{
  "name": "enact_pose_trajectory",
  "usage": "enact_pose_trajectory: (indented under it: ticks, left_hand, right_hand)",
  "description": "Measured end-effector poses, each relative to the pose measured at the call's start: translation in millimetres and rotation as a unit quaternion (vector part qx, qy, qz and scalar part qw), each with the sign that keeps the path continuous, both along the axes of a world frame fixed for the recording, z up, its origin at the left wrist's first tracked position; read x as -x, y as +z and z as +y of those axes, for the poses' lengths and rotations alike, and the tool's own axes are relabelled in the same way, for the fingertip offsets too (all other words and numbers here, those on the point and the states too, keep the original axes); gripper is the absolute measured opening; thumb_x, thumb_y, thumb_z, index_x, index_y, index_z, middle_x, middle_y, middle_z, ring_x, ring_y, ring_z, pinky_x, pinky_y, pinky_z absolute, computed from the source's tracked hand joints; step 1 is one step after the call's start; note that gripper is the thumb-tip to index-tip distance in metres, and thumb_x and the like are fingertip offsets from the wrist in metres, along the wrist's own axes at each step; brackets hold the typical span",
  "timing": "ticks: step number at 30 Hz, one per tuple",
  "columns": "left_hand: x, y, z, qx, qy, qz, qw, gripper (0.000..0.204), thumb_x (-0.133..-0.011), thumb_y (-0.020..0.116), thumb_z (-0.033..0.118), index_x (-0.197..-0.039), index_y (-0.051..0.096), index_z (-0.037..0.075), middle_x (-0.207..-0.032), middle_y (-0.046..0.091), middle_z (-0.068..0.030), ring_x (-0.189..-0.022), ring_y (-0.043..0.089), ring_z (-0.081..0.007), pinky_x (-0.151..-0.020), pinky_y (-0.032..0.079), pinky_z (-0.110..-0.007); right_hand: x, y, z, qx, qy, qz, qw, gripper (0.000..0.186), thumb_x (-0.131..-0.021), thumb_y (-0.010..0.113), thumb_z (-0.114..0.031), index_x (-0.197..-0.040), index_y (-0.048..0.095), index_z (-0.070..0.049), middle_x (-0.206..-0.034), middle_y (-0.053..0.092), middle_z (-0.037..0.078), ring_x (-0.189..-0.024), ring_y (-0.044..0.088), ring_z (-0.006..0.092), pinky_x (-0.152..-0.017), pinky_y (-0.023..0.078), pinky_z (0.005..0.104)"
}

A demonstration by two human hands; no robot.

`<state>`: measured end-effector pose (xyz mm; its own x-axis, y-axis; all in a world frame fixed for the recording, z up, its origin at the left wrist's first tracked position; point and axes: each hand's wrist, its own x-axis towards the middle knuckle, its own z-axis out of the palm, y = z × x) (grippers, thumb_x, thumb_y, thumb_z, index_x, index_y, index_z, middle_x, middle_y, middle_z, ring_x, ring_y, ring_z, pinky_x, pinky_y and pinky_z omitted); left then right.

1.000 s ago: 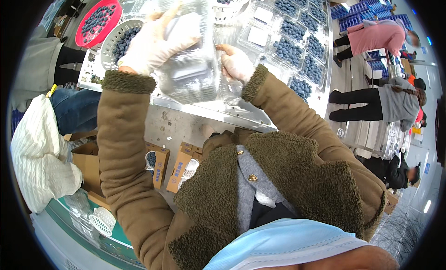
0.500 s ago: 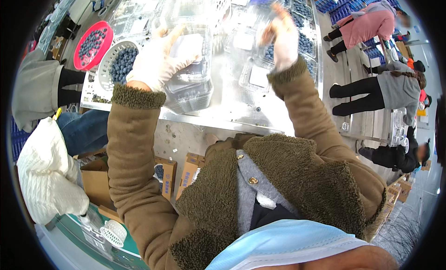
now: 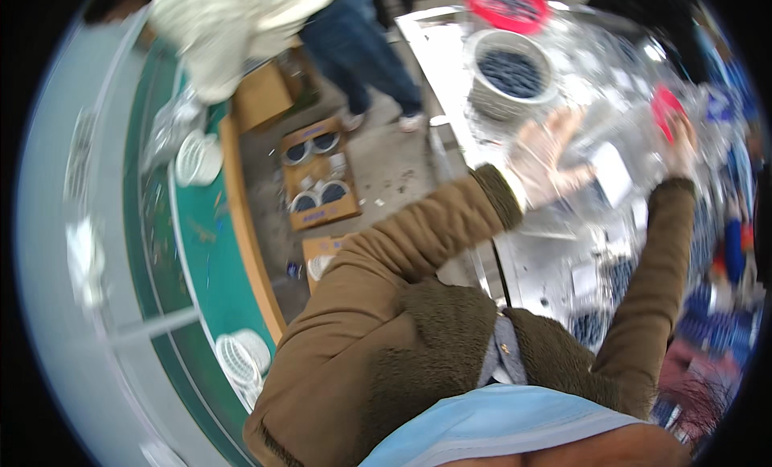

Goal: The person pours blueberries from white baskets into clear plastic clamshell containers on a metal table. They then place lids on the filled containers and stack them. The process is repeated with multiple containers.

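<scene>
My left hand [image 3: 548,160], in a pale glove, lies with fingers spread on a stack of clear plastic clamshell boxes [image 3: 555,223]. A white square pad [image 3: 613,174] shows in the top box. My right hand [image 3: 682,141] reaches over the far side of the boxes, beside a small red object [image 3: 666,113]. Blur hides whether its fingers grip that object. Just beyond my left hand stands a white basket [image 3: 492,105] holding blueberries [image 3: 511,71]. Behind it sits a red basin [image 3: 537,22] with more berries. Berry-filled clear boxes [image 3: 591,326] line the table's near right part.
The metal table's edge [image 3: 438,105] runs along its left side. On the floor, a cardboard carton [image 3: 326,218] holds several white tubs of berries. A person in white knitwear and jeans [image 3: 362,57] stands beyond. White baskets [image 3: 199,157] rest on a green surface [image 3: 213,242] at left.
The whole view has swung left, so the table now appears on the right. My left hand remains at the clear boxes; my right hand has come to their far side, beside the red object.
</scene>
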<state>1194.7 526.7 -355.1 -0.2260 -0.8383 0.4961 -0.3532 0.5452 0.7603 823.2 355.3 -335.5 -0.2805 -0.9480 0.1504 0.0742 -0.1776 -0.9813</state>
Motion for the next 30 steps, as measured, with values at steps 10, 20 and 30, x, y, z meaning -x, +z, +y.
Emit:
enact_pose_trajectory:
  ticks: [10, 20, 30]
  left_hand:
    - [25.1, -32.8, 32.2, -0.070, 0.054, 0.287, 0.954, 0.072, -0.074, 0.069, 0.031, -0.132, 0.035, 0.006, -0.126, 0.041, -0.0194, -0.118, 0.040, -0.0297, -0.101, 0.031, -0.037]
    - [30.6, -44.8, 15.2, -0.006, 0.069, 0.293, 0.954, 0.062, -0.075, 0.068, 0.030, -0.126, 0.043, 0.004, -0.118, 0.049, -0.0181, -0.112, 0.048, -0.0273, -0.095, 0.038, -0.035]
    - [14.8, -63.2, 9.6, -0.023, 0.042, 0.292, 0.955, 0.085, -0.073, 0.060, 0.057, -0.134, 0.030, 0.005, -0.123, 0.044, -0.0226, -0.116, 0.042, -0.0340, -0.097, 0.034, -0.043]
  right_hand:
    - [-24.9, -7.6, -19.4, -0.017, 0.156, 0.102, 0.982, 0.026, -0.090, 0.051, -0.021, -0.107, 0.057, -0.003, -0.104, 0.059, 0.007, -0.099, 0.054, 0.0178, -0.090, 0.042, 0.0290]
    - [-30.4, -25.9, 7.0, 0.014, -0.027, 0.100, 0.995, 0.025, -0.091, 0.049, -0.022, -0.107, 0.059, -0.005, -0.107, 0.058, 0.003, -0.101, 0.049, 0.0121, -0.091, 0.035, 0.0247]
    - [-15.7, -17.9, 7.4, 0.113, -0.028, 0.061, 0.991, 0.023, -0.092, 0.046, -0.017, -0.103, 0.054, 0.002, -0.102, 0.061, 0.015, -0.097, 0.057, 0.0223, -0.087, 0.044, 0.0351]
